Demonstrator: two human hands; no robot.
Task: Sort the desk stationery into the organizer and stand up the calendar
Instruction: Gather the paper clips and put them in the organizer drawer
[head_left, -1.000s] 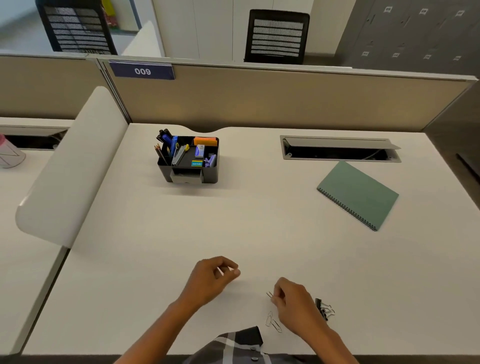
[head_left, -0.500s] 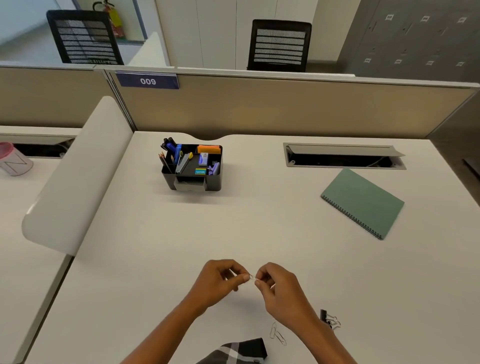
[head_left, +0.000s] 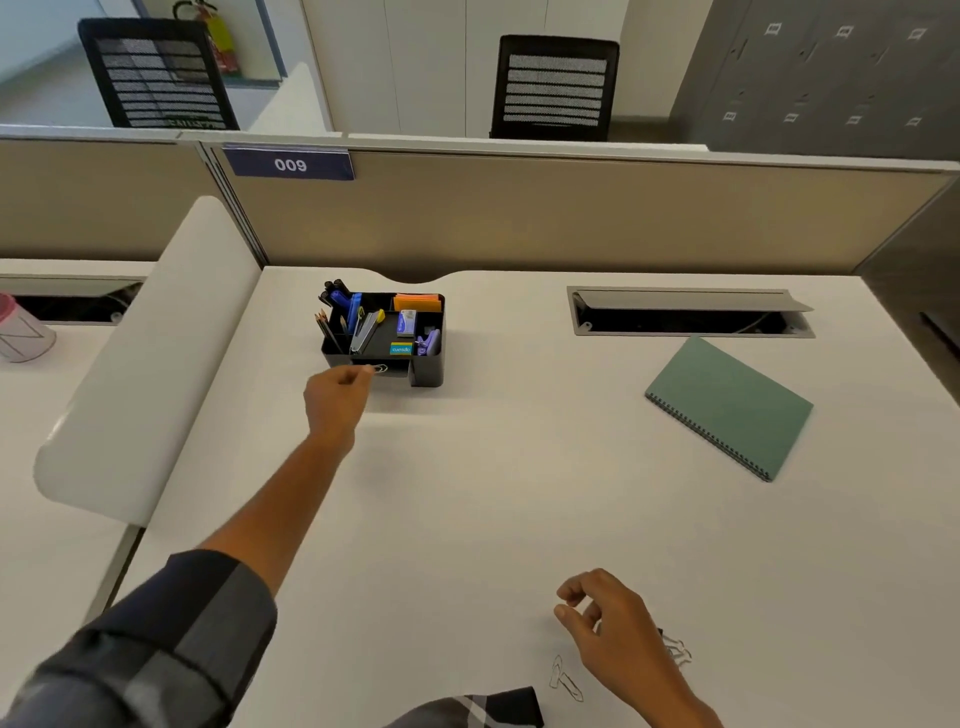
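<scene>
Paper clip (head_left: 381, 368) was pinched at the fingertips of the left hand (head_left: 335, 397), held at the front edge of the black organizer (head_left: 427, 370), just over its low front tray. Half a second before, both hands met near the body over the desk (head_left: 467, 493), clip passing between them; since then the left arm had reached out across the desk. Judged: one clip about to be dropped in, drop not yet made.

Right hand (head_left: 605, 621) stayed near the body, fingers loosely curled, nothing seen in it. It hovered above the loose items.

Count on desk, near edge: two paper clips (head_left: 565, 678) lying together; one black binder clip (head_left: 675, 649), partly hidden by the right hand, possibly more behind it, could not tell. One green spiral notebook (head_left: 727, 405) lay flat, well apart to the right. One organizer, already holding pens, pencils, stapler, orange notes.

No standing calendar seen; that part seemed undone.
</scene>
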